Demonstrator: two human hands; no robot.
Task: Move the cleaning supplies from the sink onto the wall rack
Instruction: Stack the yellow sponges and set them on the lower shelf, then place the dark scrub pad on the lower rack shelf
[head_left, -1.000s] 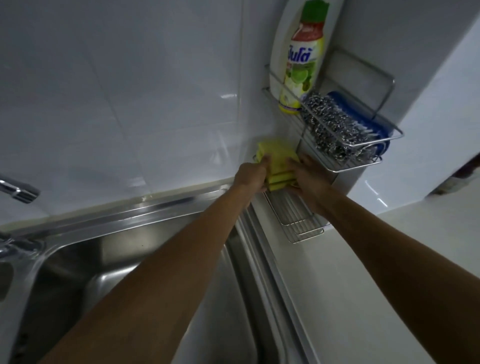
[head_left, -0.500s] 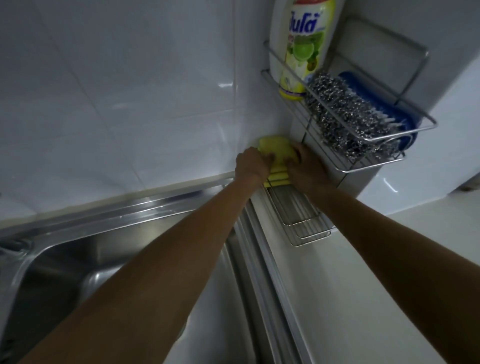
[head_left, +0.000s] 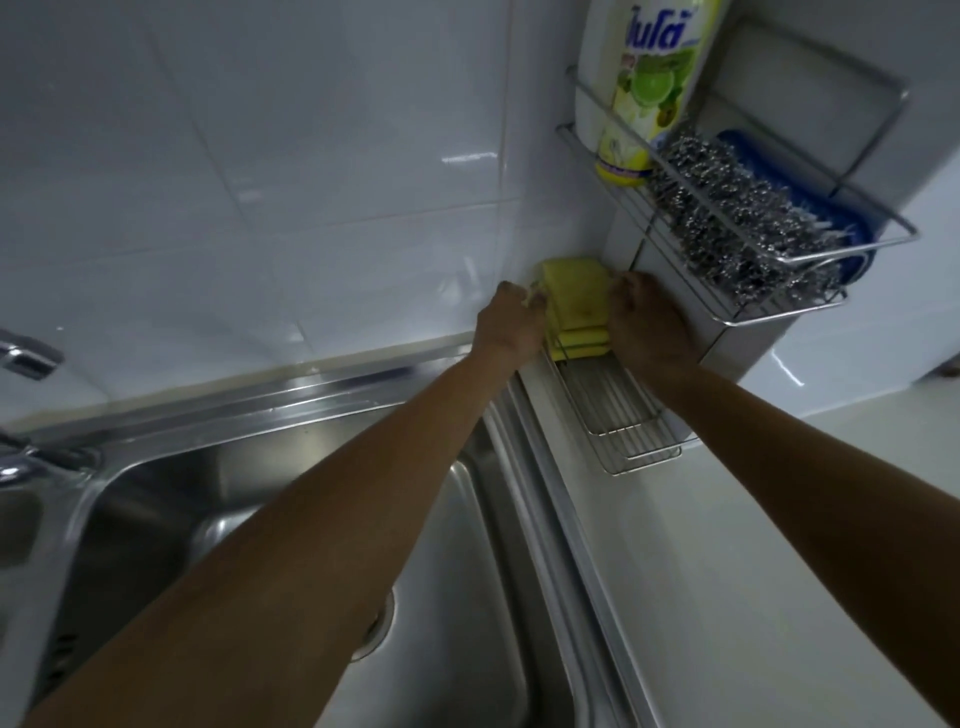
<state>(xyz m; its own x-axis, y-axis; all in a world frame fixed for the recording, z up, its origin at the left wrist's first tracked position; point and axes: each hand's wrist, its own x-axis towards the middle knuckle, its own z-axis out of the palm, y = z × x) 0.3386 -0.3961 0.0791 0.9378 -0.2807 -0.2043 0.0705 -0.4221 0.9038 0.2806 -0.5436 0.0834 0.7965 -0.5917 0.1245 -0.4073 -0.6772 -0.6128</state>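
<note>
We press the sponges (head_left: 576, 306) into the corner end of the lower shelf (head_left: 623, 415), left hand (head_left: 511, 325) and right hand (head_left: 649, 325) closed on their sides; the shelf's near half lies bare. The upper shelf (head_left: 779, 270) holds bottle (head_left: 644, 88), scourer (head_left: 727, 223), brush (head_left: 810, 208). Below sit sink (head_left: 260, 493) and counter (head_left: 779, 571).

I see yellow sponges (head_left: 576, 306), a silvery steel scourer (head_left: 727, 228), a blue brush (head_left: 810, 208) far right, white tiles (head_left: 260, 182), and a bottle (head_left: 644, 88) with a green lime label
</note>
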